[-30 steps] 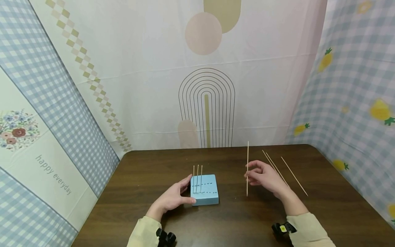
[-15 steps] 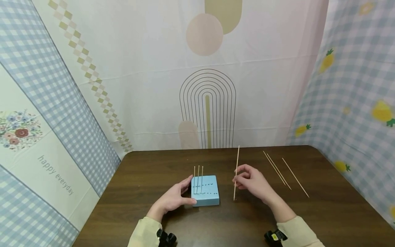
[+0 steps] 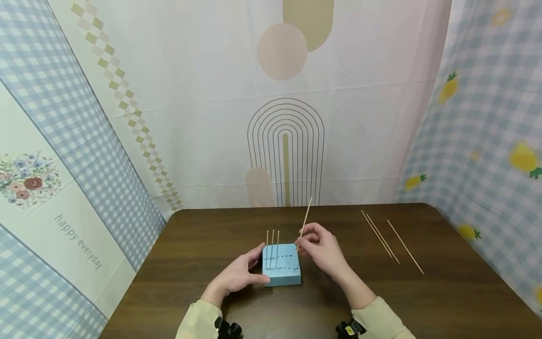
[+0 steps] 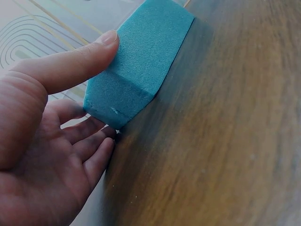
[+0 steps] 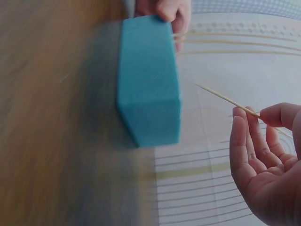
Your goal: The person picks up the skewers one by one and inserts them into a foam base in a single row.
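A light blue foam block [image 3: 281, 266] with rows of small dark holes lies flat on the table. Three bamboo skewers [image 5: 244, 43] stand upright in its left part. My left hand [image 3: 239, 273] holds the block's left side, thumb [image 4: 89, 59] on the front face and fingers around the far corner. Between thumb and fingertips, my right hand [image 3: 323, 247] pinches another bamboo skewer [image 3: 306, 217], tilted with its top leaning right. In the right wrist view, the pointed lower end of this skewer [image 5: 218, 95] is apart from the block, beside its top face.
Three loose skewers [image 3: 383, 238] lie on the brown table [image 3: 338, 310] to the right, two of them close together. A patterned cloth [image 3: 203, 141] hangs behind the table, and checked cloths hang at both sides. Each wrist wears a small black camera [image 3: 350, 328].
My right hand has carried its skewer leftward from beside the loose skewers to the block's right edge. The skewer has gone from upright to tilted. My left hand stays on the block.
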`<state>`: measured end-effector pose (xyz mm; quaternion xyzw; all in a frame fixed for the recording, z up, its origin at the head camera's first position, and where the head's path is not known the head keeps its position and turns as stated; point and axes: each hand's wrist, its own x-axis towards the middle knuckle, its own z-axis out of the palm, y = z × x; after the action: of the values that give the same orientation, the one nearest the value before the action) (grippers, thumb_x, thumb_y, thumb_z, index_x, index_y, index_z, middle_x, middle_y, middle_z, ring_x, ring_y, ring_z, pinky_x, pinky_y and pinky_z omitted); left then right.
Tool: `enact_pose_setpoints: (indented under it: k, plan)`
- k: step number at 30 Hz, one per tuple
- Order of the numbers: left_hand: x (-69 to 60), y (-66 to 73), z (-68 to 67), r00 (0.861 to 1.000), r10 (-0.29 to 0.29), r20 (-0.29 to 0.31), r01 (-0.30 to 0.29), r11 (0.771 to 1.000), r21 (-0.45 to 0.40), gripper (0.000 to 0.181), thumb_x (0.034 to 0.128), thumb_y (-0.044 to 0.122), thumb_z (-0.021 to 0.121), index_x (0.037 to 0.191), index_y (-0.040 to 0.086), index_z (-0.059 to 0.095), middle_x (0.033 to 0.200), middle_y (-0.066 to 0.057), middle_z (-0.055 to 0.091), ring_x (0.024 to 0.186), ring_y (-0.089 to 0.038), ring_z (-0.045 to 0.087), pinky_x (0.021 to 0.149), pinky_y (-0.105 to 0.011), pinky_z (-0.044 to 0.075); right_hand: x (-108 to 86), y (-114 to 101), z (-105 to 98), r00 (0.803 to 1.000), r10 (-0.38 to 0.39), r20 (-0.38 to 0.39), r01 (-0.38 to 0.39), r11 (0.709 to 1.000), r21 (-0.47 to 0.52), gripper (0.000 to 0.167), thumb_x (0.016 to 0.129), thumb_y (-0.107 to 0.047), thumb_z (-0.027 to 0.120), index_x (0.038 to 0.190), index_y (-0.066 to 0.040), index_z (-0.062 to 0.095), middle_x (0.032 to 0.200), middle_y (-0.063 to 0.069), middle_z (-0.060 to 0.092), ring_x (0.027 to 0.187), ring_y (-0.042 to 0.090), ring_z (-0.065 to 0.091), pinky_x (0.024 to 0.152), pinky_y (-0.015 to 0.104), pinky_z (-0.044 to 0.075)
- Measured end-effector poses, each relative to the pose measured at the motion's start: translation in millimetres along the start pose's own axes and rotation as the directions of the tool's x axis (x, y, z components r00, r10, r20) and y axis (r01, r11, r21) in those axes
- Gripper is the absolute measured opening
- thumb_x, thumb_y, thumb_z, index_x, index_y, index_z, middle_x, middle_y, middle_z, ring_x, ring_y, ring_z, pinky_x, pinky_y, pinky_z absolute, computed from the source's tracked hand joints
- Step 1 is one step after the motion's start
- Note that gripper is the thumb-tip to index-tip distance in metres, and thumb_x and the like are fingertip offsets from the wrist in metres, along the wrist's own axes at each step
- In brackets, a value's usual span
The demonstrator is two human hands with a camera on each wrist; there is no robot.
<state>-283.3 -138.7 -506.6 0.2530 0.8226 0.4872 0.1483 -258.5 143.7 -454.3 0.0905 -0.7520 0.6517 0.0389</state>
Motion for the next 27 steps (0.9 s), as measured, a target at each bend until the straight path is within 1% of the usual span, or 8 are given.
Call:
enact_pose_setpoints:
  k: [2,5,8,12,17,21,24,27]
  plan:
    - [-0.3,0.2,1.1,1.000,-0.004,0.002,0.004,1.000,-0.004,0.103,0.0907,0.026,0.088,0.169,0.001,0.025,0.174,-0.017,0.026,0.156,-0.036,0.035,0.124,-0.053,0.034,1.4,-1,5,1.000,-0.010,-0.012,0.010,1.000,0.008,0.017,0.099,-0.003,0.072,0.114,-0.002,0.063,0.099,0.021,0.078,0.086,0.030,0.075,0.080,0.046,0.066]
    - [-1.0,2.0,2.7,1.000,-0.002,0.001,0.002,1.000,-0.011,0.102,0.0907,0.025,0.088,0.168,0.000,0.026,0.174,-0.018,0.027,0.155,-0.037,0.036,0.124,-0.055,0.035,1.7,1,9,1.000,-0.014,-0.017,0.014,1.000,0.014,0.015,0.099,-0.002,0.073,0.112,-0.004,0.064,0.099,0.021,0.078,0.084,0.025,0.076,0.080,0.046,0.066]
    - [-0.9,3.4,3.7,1.000,0.000,0.003,0.000,1.000,-0.011,0.103,0.0908,0.024,0.088,0.168,-0.001,0.026,0.174,-0.019,0.027,0.156,-0.037,0.036,0.123,-0.055,0.035,0.9,5,12,1.000,-0.025,-0.019,0.025,1.000,0.005,0.015,0.099,-0.003,0.074,0.111,-0.005,0.064,0.096,0.019,0.078,0.083,0.023,0.076,0.079,0.042,0.067]
    - [0.0,3.9,3.6,1.000,0.000,0.003,0.000,1.000,-0.006,0.103,0.0906,0.024,0.088,0.169,0.000,0.025,0.174,-0.019,0.027,0.156,-0.037,0.036,0.123,-0.055,0.036,1.7,8,14,0.998,-0.049,-0.025,0.049,0.999,0.005,0.015,0.098,-0.004,0.076,0.109,-0.006,0.065,0.094,0.016,0.078,0.083,0.025,0.077,0.076,0.035,0.066]
    - [2.5,4.1,2.5,1.000,0.001,-0.007,-0.001,1.000,-0.006,0.103,0.0907,0.025,0.088,0.168,-0.001,0.025,0.174,-0.019,0.027,0.156,-0.037,0.035,0.124,-0.054,0.035,4.4,8,15,0.996,-0.087,-0.033,0.086,0.996,-0.013,0.015,0.098,-0.006,0.078,0.107,-0.007,0.066,0.090,0.009,0.079,0.084,0.033,0.076,0.073,0.028,0.063]
    - [4.0,4.2,2.5,1.000,0.000,-0.010,0.000,1.000,0.002,0.104,0.0905,0.025,0.088,0.168,-0.001,0.025,0.174,-0.019,0.026,0.156,-0.038,0.034,0.124,-0.055,0.035,6.5,8,15,0.995,-0.098,-0.026,0.097,0.995,-0.034,0.015,0.097,-0.006,0.078,0.105,-0.008,0.066,0.088,0.007,0.079,0.083,0.036,0.075,0.072,0.026,0.062]
    - [5.2,4.7,2.7,1.000,-0.003,-0.018,0.003,1.000,0.008,0.103,0.0905,0.026,0.088,0.168,-0.001,0.026,0.174,-0.018,0.027,0.156,-0.037,0.035,0.124,-0.054,0.035,7.7,8,15,0.995,-0.101,-0.013,0.101,0.994,-0.044,0.016,0.097,-0.007,0.078,0.107,-0.005,0.066,0.088,0.004,0.078,0.083,0.034,0.076,0.072,0.027,0.061]
    - [6.6,5.9,2.5,1.000,-0.004,-0.026,0.004,1.000,0.010,0.103,0.0903,0.025,0.088,0.168,0.000,0.026,0.174,-0.018,0.027,0.155,-0.037,0.037,0.124,-0.054,0.035,9.2,8,14,0.995,-0.104,0.000,0.104,0.993,-0.053,0.015,0.097,-0.007,0.078,0.107,-0.006,0.066,0.087,0.002,0.078,0.082,0.031,0.076,0.072,0.027,0.061]
